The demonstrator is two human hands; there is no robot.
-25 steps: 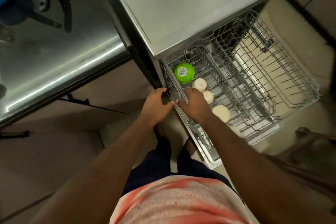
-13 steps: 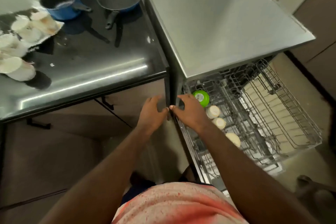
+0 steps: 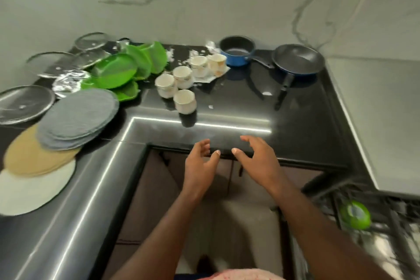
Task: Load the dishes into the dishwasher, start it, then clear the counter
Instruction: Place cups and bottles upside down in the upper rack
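No legible text, white sticker (image 3: 351, 212) on green bowl (image 3: 363, 221) too blurred to read

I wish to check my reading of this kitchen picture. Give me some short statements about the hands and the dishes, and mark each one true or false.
1. The left hand and the right hand both hold nothing. True.
2. The frying pan lies in the dishwasher rack. False: it sits on the counter, right of the blue saucepan.
3. White cups are on the counter. True.
4. The green bowl is beside the cups. False: it is in the dishwasher rack, at the lower right.
5. The grey mats lie partly over the tan mats. True.
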